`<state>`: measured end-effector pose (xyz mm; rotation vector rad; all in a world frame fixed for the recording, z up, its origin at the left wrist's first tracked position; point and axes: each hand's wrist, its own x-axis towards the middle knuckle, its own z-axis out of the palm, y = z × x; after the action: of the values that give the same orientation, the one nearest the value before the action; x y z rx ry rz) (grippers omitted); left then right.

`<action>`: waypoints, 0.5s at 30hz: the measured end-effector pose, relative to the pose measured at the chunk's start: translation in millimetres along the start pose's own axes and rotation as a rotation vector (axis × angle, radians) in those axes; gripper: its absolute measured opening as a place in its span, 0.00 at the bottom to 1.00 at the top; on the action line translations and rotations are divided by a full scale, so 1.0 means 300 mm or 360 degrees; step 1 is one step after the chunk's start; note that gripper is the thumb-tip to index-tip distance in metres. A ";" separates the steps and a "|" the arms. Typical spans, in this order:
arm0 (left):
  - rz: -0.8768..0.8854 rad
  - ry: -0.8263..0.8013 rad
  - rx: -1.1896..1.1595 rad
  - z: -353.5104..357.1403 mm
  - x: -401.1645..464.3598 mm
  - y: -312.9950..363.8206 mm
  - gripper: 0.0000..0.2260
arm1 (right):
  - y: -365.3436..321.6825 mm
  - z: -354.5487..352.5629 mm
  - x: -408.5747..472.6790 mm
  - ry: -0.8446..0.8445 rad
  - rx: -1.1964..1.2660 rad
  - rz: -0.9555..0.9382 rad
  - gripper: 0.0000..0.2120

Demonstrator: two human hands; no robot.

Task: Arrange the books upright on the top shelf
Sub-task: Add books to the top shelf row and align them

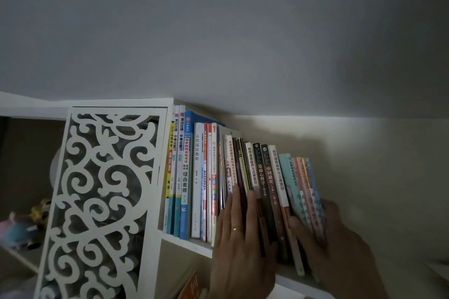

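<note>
A row of books stands upright on the white top shelf, spines facing me. The books further right lean slightly to the right. My left hand, a ring on one finger, lies flat with straight fingers against the spines in the middle of the row. My right hand grips the last few thin books, teal, pink and blue, at the right end, thumb on their spines and fingers behind them.
A white carved fretwork panel closes the compartment left of the books. Soft toys sit on a lower shelf at the far left. An orange book shows on the shelf below. The wall rises behind the shelf.
</note>
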<state>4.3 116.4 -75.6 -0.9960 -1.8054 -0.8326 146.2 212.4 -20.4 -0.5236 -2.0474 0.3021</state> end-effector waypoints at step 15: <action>0.0424 -0.0002 0.0467 -0.009 0.059 -0.237 0.44 | -0.062 0.202 0.105 0.0072 -0.0188 0.0109 0.40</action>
<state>-62.4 87.2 -68.0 -1.0133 -1.6896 -0.3906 75.4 211.3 -19.3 -0.6682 -2.0150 0.2090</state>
